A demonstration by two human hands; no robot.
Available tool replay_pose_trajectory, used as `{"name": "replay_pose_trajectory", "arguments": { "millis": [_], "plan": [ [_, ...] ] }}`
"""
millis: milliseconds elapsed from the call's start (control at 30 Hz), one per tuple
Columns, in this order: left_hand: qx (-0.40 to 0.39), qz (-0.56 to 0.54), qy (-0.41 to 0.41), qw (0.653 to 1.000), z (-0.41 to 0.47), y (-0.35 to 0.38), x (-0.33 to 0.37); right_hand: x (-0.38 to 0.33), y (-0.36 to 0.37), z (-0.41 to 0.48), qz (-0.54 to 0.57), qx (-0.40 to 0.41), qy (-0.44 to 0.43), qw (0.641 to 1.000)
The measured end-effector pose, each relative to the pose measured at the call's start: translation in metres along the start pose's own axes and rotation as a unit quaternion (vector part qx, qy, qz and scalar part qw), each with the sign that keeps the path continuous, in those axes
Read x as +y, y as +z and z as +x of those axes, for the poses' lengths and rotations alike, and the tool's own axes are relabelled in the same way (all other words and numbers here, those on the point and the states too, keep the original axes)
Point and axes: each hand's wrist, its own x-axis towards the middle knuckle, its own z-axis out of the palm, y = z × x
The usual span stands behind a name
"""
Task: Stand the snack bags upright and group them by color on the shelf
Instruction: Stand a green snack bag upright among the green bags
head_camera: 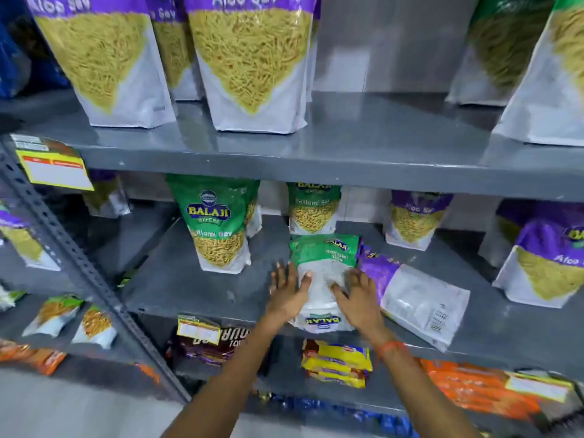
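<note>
A green snack bag [325, 257] lies flat on the middle shelf [196, 286], its bottom end over the front edge. My left hand [289, 290] clasps its left side with the thumb on top. My right hand [358, 297] presses on its right side with fingers spread. Touching it on the right, a purple snack bag [417, 292] lies flat and slanted. Two green bags stand upright, one at the left [218, 226] and one behind [314, 208]. Upright purple bags stand at the back right [414, 221] and far right [550, 267].
The upper shelf [363, 137] holds large upright purple bags [252, 58] and green bags [537, 74]. Below are yellow packets [336, 361], orange packets [474, 390] and dark packets [208, 343]. A slotted grey upright [79, 263] runs along the left, with a yellow price tag [55, 172].
</note>
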Motion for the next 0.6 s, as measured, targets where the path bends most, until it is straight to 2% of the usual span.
{"name": "replay_pose_trajectory", "arguments": {
  "millis": [33, 100, 167, 233, 300, 400, 467, 500, 600],
  "plan": [
    [-0.02, -0.038, -0.022, 0.999, 0.007, -0.001, -0.003, 0.001, 0.003, 0.003, -0.005, -0.003, 0.019, 1.0],
    [-0.025, -0.045, -0.041, 0.998, 0.016, 0.002, -0.009, 0.002, 0.004, 0.005, -0.003, 0.015, 0.04, 0.999],
    [-0.001, -0.078, -0.016, 0.997, 0.02, 0.007, -0.013, 0.001, 0.004, 0.002, 0.027, 0.0, 0.095, 0.995],
    [0.041, -0.16, -0.003, 0.986, 0.021, 0.008, -0.01, -0.001, 0.002, 0.004, 0.015, -0.033, 0.143, 0.989],
    [0.099, -0.243, -0.069, 0.963, 0.03, 0.008, -0.011, 0.0, -0.003, 0.014, -0.001, -0.058, 0.163, 0.985],
    [0.136, -0.372, -0.182, 0.9, 0.034, 0.005, -0.01, 0.005, -0.009, 0.028, 0.037, -0.071, 0.184, 0.98],
    [0.144, -0.428, -0.213, 0.866, 0.035, 0.0, -0.01, 0.011, -0.006, 0.031, 0.102, -0.067, 0.194, 0.973],
    [0.136, -0.439, -0.214, 0.862, 0.034, -0.003, -0.011, 0.015, -0.003, 0.031, 0.157, -0.051, 0.207, 0.964],
    [0.098, -0.448, -0.148, 0.876, 0.023, -0.009, -0.009, 0.022, 0.007, 0.029, 0.341, -0.002, 0.281, 0.897]
  ]
}}
